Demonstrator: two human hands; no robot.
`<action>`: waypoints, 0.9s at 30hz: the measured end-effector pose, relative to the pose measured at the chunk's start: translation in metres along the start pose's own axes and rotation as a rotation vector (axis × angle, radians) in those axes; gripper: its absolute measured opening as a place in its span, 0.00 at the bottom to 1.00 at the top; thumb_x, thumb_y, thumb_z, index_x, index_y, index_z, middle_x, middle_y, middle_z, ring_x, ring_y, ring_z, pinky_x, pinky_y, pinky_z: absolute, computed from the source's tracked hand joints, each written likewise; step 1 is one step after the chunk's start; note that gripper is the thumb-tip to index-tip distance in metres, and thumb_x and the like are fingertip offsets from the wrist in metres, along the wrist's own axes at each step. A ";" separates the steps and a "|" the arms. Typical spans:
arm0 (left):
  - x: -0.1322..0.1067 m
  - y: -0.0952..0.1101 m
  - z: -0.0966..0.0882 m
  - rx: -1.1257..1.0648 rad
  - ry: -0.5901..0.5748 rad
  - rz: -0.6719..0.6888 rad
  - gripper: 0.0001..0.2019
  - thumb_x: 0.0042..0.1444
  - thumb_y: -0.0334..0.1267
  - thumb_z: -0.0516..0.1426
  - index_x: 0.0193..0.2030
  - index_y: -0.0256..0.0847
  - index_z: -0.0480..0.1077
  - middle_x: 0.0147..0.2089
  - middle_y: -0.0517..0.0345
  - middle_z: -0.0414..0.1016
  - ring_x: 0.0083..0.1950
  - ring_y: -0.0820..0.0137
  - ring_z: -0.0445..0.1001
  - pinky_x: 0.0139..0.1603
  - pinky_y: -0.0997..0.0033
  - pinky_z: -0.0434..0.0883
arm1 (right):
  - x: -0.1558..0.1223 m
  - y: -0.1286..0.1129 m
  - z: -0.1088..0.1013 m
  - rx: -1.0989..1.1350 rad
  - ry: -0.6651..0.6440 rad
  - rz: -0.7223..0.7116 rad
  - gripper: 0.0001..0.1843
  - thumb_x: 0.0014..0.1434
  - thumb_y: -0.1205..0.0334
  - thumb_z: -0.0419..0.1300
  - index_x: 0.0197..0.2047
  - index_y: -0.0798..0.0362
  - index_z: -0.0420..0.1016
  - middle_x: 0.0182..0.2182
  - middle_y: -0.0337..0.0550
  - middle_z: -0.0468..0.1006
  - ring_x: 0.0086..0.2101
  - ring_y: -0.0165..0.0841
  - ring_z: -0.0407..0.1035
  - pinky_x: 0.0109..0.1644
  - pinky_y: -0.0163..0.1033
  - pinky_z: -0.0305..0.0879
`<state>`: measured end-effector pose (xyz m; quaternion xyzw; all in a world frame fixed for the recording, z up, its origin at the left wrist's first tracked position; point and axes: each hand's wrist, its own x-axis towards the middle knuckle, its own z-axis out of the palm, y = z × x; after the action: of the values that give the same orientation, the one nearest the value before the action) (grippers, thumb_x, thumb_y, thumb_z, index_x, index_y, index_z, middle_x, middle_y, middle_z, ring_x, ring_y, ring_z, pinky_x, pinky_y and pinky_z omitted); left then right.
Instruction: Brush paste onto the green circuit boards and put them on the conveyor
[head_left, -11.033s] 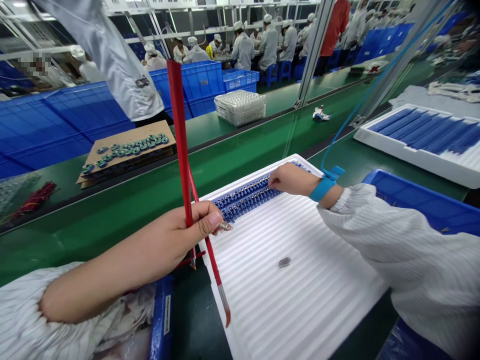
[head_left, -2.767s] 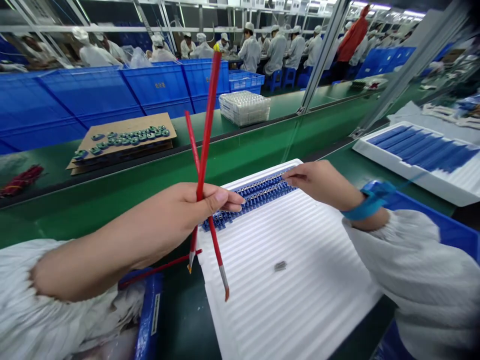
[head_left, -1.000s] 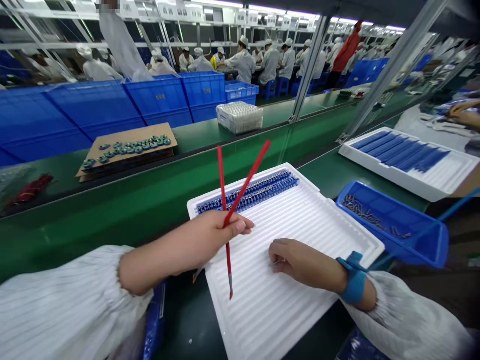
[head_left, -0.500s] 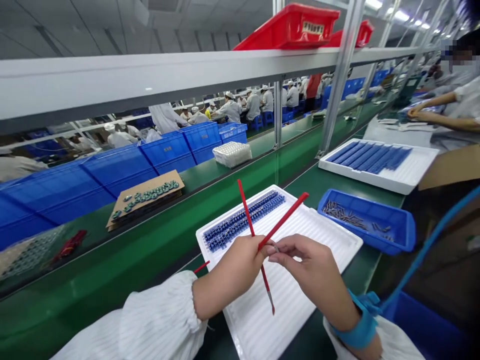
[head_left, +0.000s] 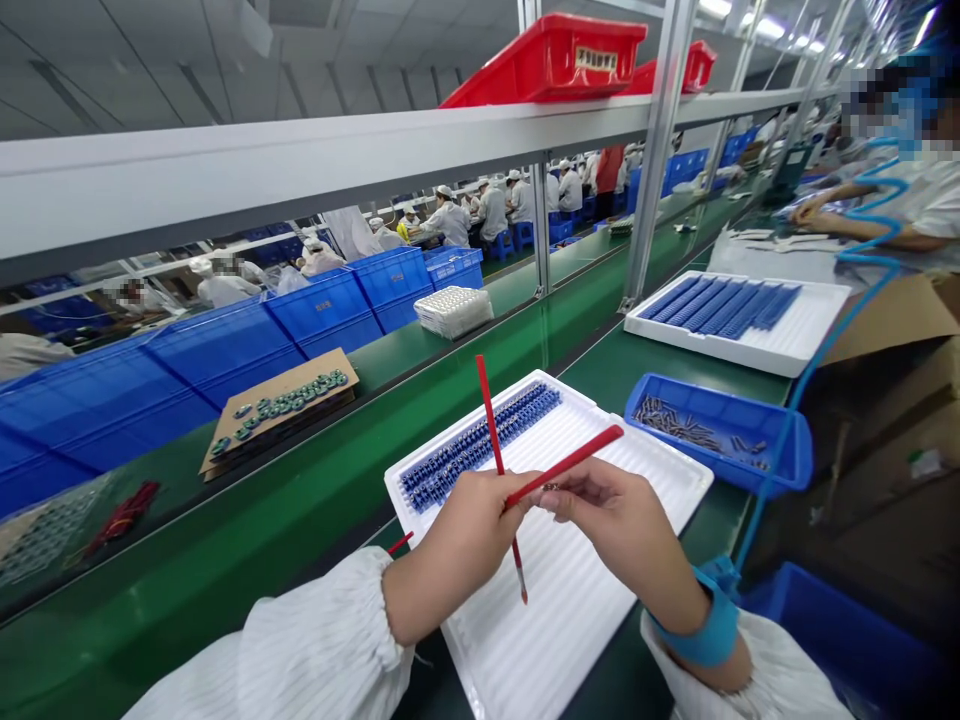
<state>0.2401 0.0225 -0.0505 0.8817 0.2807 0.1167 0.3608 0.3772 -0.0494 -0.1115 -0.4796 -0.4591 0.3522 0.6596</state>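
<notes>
My left hand is closed over the tray, gripping a thin red-handled brush whose metal ferrule and brownish tip point down. A second red stick slants out of the same hand towards the right; its kind is unclear. My right hand, wearing a blue wrist strap, pinches a tiny metallic part against the left fingertips. Fingers partly hide this part. Beneath both hands lies a white ribbed tray, with rows of small blue parts along its far left side.
Right of the tray, a blue bin contains small metal pieces. Behind it stands another white tray with blue rows. Cardboard carrying green rings lies left, near red wires. A blue coiled cord hangs at right, near a co-worker's arms.
The view has shifted slightly. The second red stick is now held flatter, and the brush tip has swung a little left. Both hands still meet at the small part.
</notes>
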 end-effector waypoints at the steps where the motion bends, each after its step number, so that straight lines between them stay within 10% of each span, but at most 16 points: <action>1: 0.001 -0.001 0.000 -0.013 0.001 -0.019 0.13 0.60 0.38 0.49 0.36 0.41 0.74 0.32 0.60 0.75 0.36 0.68 0.72 0.38 0.73 0.64 | 0.001 0.000 0.001 -0.021 0.027 -0.015 0.07 0.54 0.59 0.64 0.33 0.53 0.76 0.28 0.40 0.75 0.27 0.30 0.68 0.31 0.32 0.68; 10: 0.012 0.001 -0.004 -0.059 0.038 -0.101 0.15 0.58 0.46 0.50 0.36 0.42 0.75 0.28 0.61 0.73 0.34 0.67 0.70 0.36 0.73 0.66 | 0.004 -0.008 0.009 -0.376 0.148 -0.400 0.06 0.59 0.69 0.58 0.36 0.50 0.76 0.33 0.37 0.75 0.34 0.31 0.70 0.39 0.36 0.69; 27: 0.020 -0.009 -0.002 -0.194 0.014 -0.153 0.14 0.58 0.40 0.49 0.35 0.40 0.75 0.33 0.60 0.76 0.41 0.65 0.73 0.47 0.70 0.67 | 0.011 0.006 0.008 -0.439 0.111 -0.198 0.06 0.57 0.67 0.55 0.33 0.54 0.73 0.30 0.38 0.74 0.30 0.31 0.70 0.35 0.34 0.70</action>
<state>0.2524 0.0404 -0.0557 0.8179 0.3371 0.1214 0.4502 0.3729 -0.0349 -0.1130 -0.5827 -0.5324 0.1509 0.5951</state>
